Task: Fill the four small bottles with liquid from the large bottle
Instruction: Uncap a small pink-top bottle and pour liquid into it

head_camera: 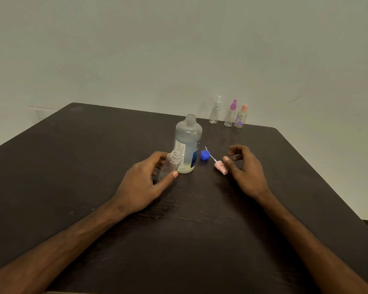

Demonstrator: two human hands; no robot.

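**A:** Dark wood-grain surface (94,155), both bare forearms stretched forward across it from the near edge.

**B:** Left hand (145,183) is wrapped round the small bottle (170,164), thumb on the near side, fingers behind. It's clear plastic with a threaded neck and no top on, leaning a little and right up against the big bottle (188,143).

**A:** Big bottle's upright mid-surface, uncapped. It's a clear, round-shouldered one with a label and pale liquid inside.

**B:** Right hand (245,166) hovers palm inward, fingers loosely curled, gripping nothing. Its thumb tip is just beside the pink sprayer (220,167). Whether they touch, I can't tell.

**A:** Sprayer's lying on its side, thin dip tube pointing at the blue cap (204,155) next to the big bottle.

**B:** At the far edge by the wall, three more stand upright: white-topped bottle (215,111), purple-topped bottle (231,114), peach-capped bottle (241,117), the last two almost touching.
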